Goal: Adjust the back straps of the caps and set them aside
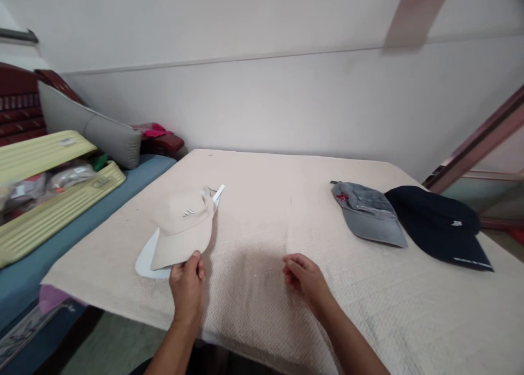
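Note:
My left hand point(188, 285) pinches the brim of a cream cap point(184, 222) with a small striped logo, at the left of the table. Partly under that cap lies a pale blue-white cap point(146, 259), of which mainly the brim shows. My right hand point(303, 277) is over the middle of the table with its fingers curled together and nothing visible in them. A grey cap point(368, 211) with a red mark rests at the right, touching or very near a dark navy cap point(438, 225) at the far right.
A cream textured cloth covers the table point(262, 200), whose back edge meets a white wall. On the left, a blue bench point(153, 167) holds a grey cushion point(94, 126) and yellow panels point(69, 184) with plastic bags between them.

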Available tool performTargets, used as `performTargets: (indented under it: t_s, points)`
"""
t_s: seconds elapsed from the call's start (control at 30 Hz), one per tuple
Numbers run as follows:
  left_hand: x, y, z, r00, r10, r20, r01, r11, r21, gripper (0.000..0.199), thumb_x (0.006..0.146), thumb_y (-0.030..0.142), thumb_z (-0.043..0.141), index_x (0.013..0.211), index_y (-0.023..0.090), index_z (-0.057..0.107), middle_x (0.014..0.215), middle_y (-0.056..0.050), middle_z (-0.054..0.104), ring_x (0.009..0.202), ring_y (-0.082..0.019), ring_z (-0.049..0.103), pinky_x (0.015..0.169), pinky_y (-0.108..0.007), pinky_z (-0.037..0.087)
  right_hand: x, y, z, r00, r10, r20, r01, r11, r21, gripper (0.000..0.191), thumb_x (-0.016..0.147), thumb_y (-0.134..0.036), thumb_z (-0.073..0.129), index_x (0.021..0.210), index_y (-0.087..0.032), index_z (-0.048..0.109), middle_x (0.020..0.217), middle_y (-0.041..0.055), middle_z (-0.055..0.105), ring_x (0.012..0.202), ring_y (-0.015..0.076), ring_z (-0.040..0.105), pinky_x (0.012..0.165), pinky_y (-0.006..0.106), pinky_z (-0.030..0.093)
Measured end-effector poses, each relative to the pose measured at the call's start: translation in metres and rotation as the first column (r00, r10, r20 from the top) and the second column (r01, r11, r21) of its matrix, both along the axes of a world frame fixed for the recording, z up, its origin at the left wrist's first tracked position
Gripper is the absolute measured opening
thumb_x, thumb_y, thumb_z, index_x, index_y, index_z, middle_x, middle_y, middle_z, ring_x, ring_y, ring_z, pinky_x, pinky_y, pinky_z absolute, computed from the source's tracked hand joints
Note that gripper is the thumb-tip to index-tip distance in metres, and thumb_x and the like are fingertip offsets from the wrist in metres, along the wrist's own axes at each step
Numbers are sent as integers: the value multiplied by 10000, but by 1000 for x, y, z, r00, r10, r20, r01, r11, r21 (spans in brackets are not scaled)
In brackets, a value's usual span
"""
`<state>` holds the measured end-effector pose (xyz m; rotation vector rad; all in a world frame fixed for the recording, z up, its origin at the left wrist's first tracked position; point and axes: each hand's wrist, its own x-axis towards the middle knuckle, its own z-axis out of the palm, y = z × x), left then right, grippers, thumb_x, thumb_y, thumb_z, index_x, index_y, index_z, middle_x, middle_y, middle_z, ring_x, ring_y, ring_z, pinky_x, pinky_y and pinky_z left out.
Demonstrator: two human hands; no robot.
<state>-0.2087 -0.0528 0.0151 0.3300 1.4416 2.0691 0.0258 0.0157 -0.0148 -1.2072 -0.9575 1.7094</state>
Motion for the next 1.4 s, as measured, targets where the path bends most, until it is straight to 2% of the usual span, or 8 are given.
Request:
performTargets:
  t_s: [0.3, 0.43, 0.6, 0.73, 0.8, 1.0, 1.17, 1.4]
  points:
    - [44, 11, 7, 921, -121, -369, 115, 993, -39, 246, 773, 293, 627, 590, 185, 502, 494, 47, 500, 479, -92, 443, 491, -213, 383, -28, -5, 5, 975, 134, -178, -133, 991, 18, 288, 758, -427, 643, 832, -148, 635, 709, 39, 637, 592, 125, 577, 527, 237, 386]
    - [83, -7, -8, 861, -345, -373, 315, 939, -141, 286, 791, 324, 600, 561, 189, 497, 482, 37, 475, 489, -106, 444, 502, -226, 385, -15, 1, 18, 896, 95, -434, -110, 994, -11, 416, 808, -534, 551, 942, -153, 651, 869, 96, 688, 808, 197, 638, 720, 316, 453]
    - [127, -34, -39, 670, -725, -159, 685, 687, -242, 244, 753, 394, 636, 631, 201, 550, 504, 19, 511, 478, -125, 461, 489, -246, 406, 25, 18, 34, 801, -48, -596, 31, 999, -40, 390, 809, -529, 517, 950, -197, 666, 926, 65, 717, 965, 244, 623, 841, 370, 454]
    - [125, -34, -39, 449, -882, 143, 886, 420, -196, 400, 544, 237, 820, 915, 235, 669, 931, -105, 696, 863, -243, 613, 769, -331, 483, 54, 18, 37, 851, -146, -505, 108, 989, -105, 266, 732, -382, 633, 874, -162, 678, 759, 65, 722, 848, 265, 662, 748, 377, 500]
    - [115, -26, -28, 427, -868, 252, 904, 402, -146, 515, 469, 135, 841, 951, 237, 690, 1032, -140, 681, 965, -290, 605, 834, -384, 471, 63, 14, 38, 868, -160, -471, 145, 987, -70, 245, 697, -341, 666, 857, -155, 678, 737, 69, 717, 789, 261, 670, 706, 372, 512]
    - [88, 9, 12, 481, -732, 482, 833, 554, 11, 257, 606, 271, 742, 820, 133, 706, 709, -110, 698, 689, -272, 660, 657, -379, 519, 76, -6, 47, 859, -101, -502, 126, 992, 16, 232, 646, -347, 711, 810, -185, 689, 844, 68, 715, 777, 223, 660, 684, 333, 523]
    - [80, 18, 28, 442, -637, 632, 792, 608, 59, 446, 667, 521, 662, 905, 145, 696, 653, -106, 689, 707, -309, 677, 613, -409, 526, 68, -33, 41, 856, 78, -511, -111, 993, -35, 291, 621, -304, 753, 876, -178, 694, 853, 85, 710, 789, 226, 657, 711, 346, 512]
    - [79, 8, 19, 373, -775, 511, 884, 464, 59, 370, 491, 176, 803, 850, 164, 715, 654, -80, 696, 624, -285, 668, 558, -359, 519, 77, -46, 29, 821, 359, -443, -438, 895, -86, 327, 556, -197, 780, 868, -148, 695, 803, 58, 681, 710, 166, 636, 746, 306, 476]
